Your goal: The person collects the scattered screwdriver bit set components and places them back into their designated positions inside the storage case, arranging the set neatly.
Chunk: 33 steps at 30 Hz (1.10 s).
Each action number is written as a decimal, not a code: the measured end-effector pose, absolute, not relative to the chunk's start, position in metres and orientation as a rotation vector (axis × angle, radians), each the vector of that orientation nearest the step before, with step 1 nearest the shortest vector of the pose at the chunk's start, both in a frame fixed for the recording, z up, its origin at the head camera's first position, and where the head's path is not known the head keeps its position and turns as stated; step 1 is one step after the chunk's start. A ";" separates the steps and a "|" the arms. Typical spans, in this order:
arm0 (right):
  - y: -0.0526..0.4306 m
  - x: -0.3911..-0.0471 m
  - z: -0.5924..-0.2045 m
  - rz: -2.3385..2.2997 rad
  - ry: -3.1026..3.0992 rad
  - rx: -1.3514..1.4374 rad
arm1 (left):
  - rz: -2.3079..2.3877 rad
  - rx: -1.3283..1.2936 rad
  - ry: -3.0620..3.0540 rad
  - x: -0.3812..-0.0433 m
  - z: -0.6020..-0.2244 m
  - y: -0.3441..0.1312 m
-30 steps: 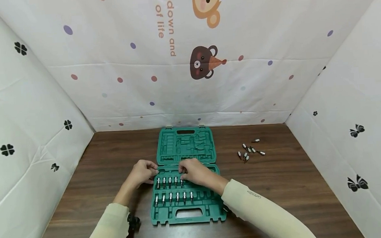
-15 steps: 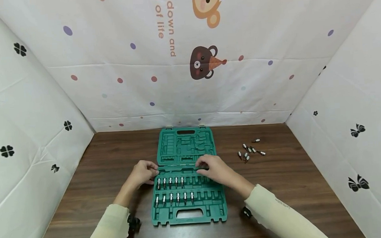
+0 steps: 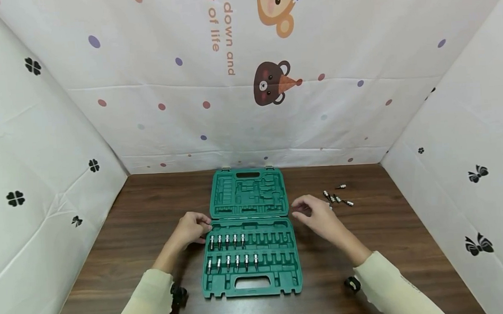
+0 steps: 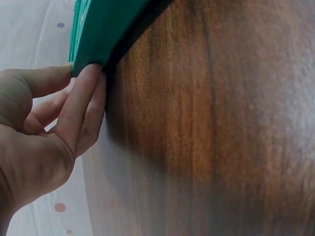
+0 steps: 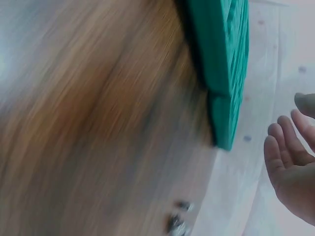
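Several loose metal bits [image 3: 337,199], right of centre in the head view, long axes mixed, lay upper right of the right hand [image 3: 317,215], the nearer; its thumb and fingers stood apart, holding nothing. Left hand [image 3: 191,228]: pinched the green case [image 3: 219,285] at its left edge.

a screened work booth [image 3: 442,204], wider setting unclear: white sheets [image 3: 228,122] printed with cartoon animals [image 3: 267,84], clovers [image 3: 15,198] and bows [image 3: 479,245] enclose a wood-grain table [image 3: 156,204] on three sides.
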State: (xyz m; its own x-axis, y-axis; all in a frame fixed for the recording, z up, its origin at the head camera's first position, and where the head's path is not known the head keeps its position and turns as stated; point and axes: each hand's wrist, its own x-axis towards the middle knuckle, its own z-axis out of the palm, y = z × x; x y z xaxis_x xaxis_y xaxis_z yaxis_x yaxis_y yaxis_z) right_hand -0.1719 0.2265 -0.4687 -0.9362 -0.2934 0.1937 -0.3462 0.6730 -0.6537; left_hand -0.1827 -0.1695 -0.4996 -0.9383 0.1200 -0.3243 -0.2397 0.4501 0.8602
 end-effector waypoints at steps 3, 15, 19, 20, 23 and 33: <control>0.243 -0.173 -0.472 1.080 -2.779 0.481 | 1.489 -0.107 2.363 -0.183 -0.500 -0.170; 0.297 -0.176 -0.484 1.022 -2.754 0.354 | 1.512 -0.123 2.362 -0.186 -0.504 -0.169; 0.315 -0.177 -0.489 0.948 -2.758 0.301 | 1.517 -0.115 2.353 -0.184 -0.506 -0.169; 0.320 -0.178 -0.490 0.924 -2.755 0.287 | 1.518 -0.115 2.353 -0.183 -0.506 -0.169; 0.332 -0.179 -0.494 0.862 -2.748 0.263 | 1.516 -0.107 2.353 -0.182 -0.504 -0.168; 0.362 -0.191 -0.504 0.823 -2.861 0.179 | 1.505 -0.119 2.361 -0.183 -0.504 -0.170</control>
State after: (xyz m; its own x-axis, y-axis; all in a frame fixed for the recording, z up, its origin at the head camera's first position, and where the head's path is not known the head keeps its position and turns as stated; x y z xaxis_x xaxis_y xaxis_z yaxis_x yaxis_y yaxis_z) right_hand -0.1915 0.3621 -0.5039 -0.9802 -0.0707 0.1848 -0.1580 0.8416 -0.5165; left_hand -0.1826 -0.1702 -0.5039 -0.9397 0.1092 -0.3240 -0.2476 0.4360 0.8652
